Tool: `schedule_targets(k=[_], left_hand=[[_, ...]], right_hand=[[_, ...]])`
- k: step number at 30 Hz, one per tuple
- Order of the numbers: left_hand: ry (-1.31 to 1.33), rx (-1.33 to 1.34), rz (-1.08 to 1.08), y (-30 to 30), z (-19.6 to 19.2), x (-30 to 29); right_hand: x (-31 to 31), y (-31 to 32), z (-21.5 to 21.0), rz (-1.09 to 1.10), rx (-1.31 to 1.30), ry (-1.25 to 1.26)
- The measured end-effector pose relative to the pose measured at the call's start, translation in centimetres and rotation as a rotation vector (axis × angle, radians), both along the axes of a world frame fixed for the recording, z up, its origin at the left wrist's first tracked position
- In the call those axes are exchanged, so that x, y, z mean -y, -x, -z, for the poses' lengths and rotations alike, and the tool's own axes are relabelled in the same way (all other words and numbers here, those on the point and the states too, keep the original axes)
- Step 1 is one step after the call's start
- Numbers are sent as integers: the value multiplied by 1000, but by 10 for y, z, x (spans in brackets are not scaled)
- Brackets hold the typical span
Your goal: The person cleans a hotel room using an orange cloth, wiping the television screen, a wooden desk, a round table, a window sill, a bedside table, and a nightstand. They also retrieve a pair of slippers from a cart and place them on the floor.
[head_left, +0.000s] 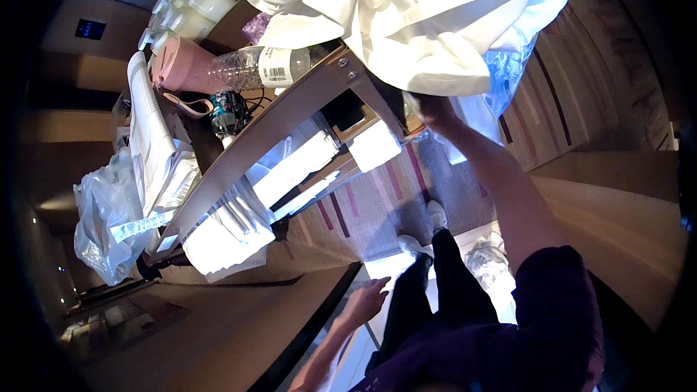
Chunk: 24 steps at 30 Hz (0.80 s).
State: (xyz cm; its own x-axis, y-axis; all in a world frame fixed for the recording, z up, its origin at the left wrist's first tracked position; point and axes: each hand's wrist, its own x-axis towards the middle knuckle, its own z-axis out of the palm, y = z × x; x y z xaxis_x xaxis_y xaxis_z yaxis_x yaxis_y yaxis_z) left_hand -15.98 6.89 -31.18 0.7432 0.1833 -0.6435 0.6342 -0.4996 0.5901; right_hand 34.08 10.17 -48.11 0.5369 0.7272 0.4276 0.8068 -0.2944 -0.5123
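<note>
My right arm stretches forward to the right end of a housekeeping cart (250,141). There my right hand (433,110) is beside the cart's end, just under a big heap of white linen (428,22). Shadow and the linen hide its fingers, so I cannot see whether it grips anything. Low at my left side, my left hand (367,301) hangs in the air with its fingers loosely stretched, holding nothing. Folded white towels (229,236) and stacked white linen (298,167) fill the cart's shelves.
On the cart top lie a clear plastic bottle (258,69), a pink tumbler (181,65), a dark patterned bottle (229,112) and papers (149,138). White bottles (192,3) stand behind. A clear plastic bag (109,210) hangs at the left end; a white bundle (488,258) lies near my feet.
</note>
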Motion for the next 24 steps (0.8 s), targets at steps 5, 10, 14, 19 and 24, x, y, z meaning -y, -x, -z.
schedule_targets(k=[5, 10, 14, 19, 24], left_hand=[[-32, -61, -4, 52, 33, -12], [-28, -73, -49, 73, 61, -25], [76, -109, -166, 84, 103, -23], [96, -146, -89, 93, 131, -17], [94, -221, -179, 76, 149, -11]], right_hand=[[37, -4, 14, 277, -621, -120], [64, -23, 53, 55, 322, 878], [68, -49, 63, -79, 433, 937], [37, -35, 81, 98, 308, 806], [26, -22, 75, 134, 625, 614]])
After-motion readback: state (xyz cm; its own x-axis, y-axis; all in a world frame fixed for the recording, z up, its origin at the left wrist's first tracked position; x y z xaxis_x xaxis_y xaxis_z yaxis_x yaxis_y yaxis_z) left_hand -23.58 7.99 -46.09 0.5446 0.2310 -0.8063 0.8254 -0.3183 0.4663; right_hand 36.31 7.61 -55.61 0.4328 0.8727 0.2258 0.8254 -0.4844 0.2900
